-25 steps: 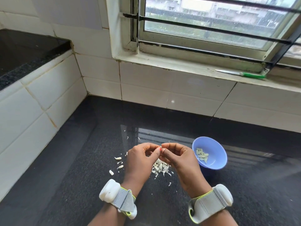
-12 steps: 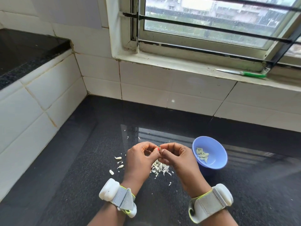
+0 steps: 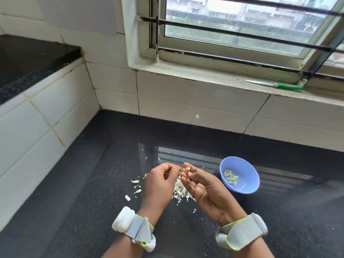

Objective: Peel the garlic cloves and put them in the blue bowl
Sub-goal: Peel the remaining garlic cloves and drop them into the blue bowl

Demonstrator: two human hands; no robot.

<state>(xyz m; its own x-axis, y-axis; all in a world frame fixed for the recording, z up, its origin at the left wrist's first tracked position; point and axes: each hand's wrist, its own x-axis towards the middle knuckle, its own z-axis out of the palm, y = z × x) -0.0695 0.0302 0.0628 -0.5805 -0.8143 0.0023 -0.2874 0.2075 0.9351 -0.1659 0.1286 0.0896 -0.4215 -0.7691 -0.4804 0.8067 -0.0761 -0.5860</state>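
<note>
My left hand (image 3: pixel 160 183) and my right hand (image 3: pixel 202 187) meet fingertip to fingertip above the black counter. Between the fingertips of my right hand sits a small garlic clove (image 3: pixel 187 168); my left hand's curled fingers pinch a strip of its skin (image 3: pixel 180 171). A heap of white garlic peels (image 3: pixel 180 190) lies on the counter under the hands. The blue bowl (image 3: pixel 249 185) stands just right of my right hand and holds several peeled cloves (image 3: pixel 231 177).
Loose unpeeled cloves and peel bits (image 3: pixel 135 187) lie left of my left hand. A green-handled knife (image 3: pixel 275 85) rests on the window sill at the back right. A raised tiled ledge (image 3: pixel 37 112) borders the counter on the left.
My right hand has turned palm-up and drawn slightly right, so the clove now shows at its fingertips. The left hand stays in place, still pinching.
</note>
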